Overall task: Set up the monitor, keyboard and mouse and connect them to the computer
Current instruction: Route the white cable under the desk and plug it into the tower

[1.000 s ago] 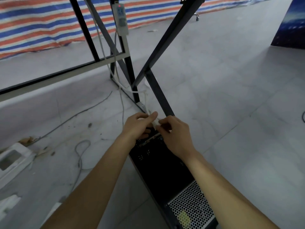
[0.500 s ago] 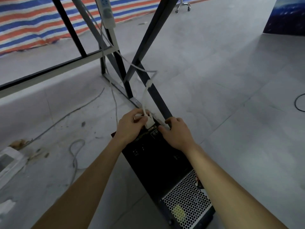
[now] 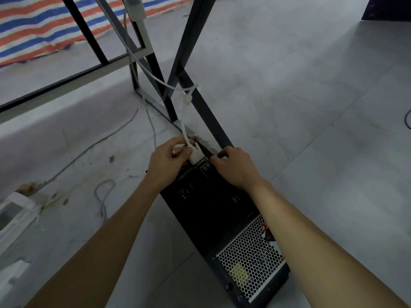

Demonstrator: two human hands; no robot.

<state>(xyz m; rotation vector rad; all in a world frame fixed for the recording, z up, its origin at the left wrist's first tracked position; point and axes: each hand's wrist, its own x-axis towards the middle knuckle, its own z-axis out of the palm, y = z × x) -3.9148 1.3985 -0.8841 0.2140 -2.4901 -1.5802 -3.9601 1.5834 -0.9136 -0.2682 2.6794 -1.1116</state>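
A black computer tower (image 3: 213, 210) stands on the floor with its rear panel facing up toward me. A white video connector (image 3: 196, 154) sits against the panel's far end, and its white cable (image 3: 185, 116) rises to the table frame. My left hand (image 3: 169, 160) pinches the connector's left side. My right hand (image 3: 233, 166) rests on the tower's far right corner, fingers curled over the edge. The monitor, keyboard and mouse are out of view.
Black metal table legs (image 3: 184, 47) cross just beyond the tower. A white power strip (image 3: 135, 7) hangs from the frame. Grey cables (image 3: 104, 192) lie on the concrete floor at left, beside white foam packing (image 3: 13, 214). A striped tarp (image 3: 37, 25) lies at the far left.
The connector has come down from between both hands onto the tower's rear panel. My right hand let go of it and moved to the tower's corner. The view has tilted downward.
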